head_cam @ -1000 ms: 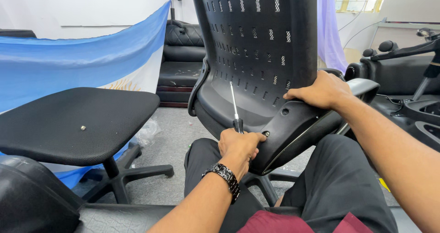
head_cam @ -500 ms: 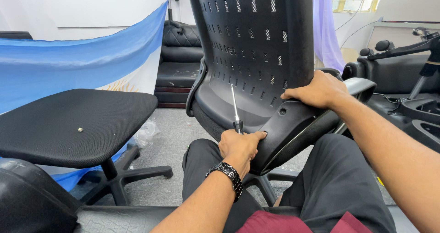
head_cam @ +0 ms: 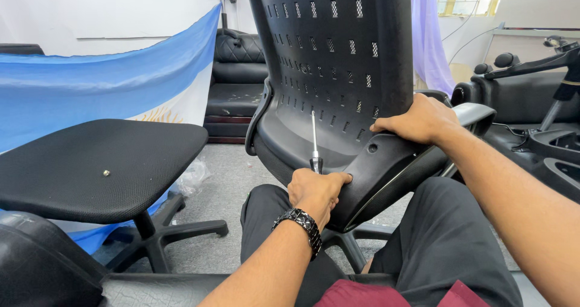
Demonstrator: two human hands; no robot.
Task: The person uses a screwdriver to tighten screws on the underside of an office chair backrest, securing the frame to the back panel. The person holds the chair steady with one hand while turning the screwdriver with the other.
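A black perforated plastic chair backrest (head_cam: 338, 65) stands upright in front of me, its lower bracket (head_cam: 386, 168) resting over my lap. My left hand (head_cam: 315, 191), with a dark metal watch on the wrist, is shut on the handle of a screwdriver (head_cam: 314, 141) whose thin metal shaft points up along the backrest's lower edge. My right hand (head_cam: 417, 121) lies on top of the bracket, fingers curled over the backrest's lower rim, steadying it. A small hole shows in the bracket just below that hand.
An office chair seat (head_cam: 103, 162) on a star base stands at my left, with a small screw (head_cam: 106, 173) lying on it. A blue and white flag (head_cam: 96, 83) hangs behind. A black sofa (head_cam: 235, 83) is at the back; dark chair parts (head_cam: 544, 102) are at right.
The view has shifted slightly. My left hand with the screwdriver stays at the backrest's lower edge and my right hand keeps its hold on the bracket.
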